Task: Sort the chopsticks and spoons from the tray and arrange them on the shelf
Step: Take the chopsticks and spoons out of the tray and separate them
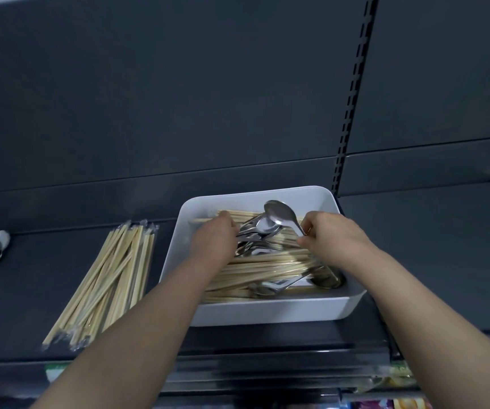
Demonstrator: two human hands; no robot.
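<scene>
Dark shelf (414, 261): tray (267, 311) overhangs edge; right hand (330, 234) pinches spoon (282, 215).

Dark grey back panels (178, 98) are divided by a slotted upright (353, 93). Lower shelf edges (267, 370) are seen below, with coloured packaging (385, 404) dimly lit at bottom right.

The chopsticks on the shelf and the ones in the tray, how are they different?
The chopsticks on the shelf lie in one group, pointing away from the person; the chopsticks in the tray lie crosswise. The shelf chopsticks have no spoons among them, while spoons are mixed in with the tray chopsticks. Nobody touches the shelf ones; the left hand reaches into the tray ones. Both are pale sticks.
</scene>
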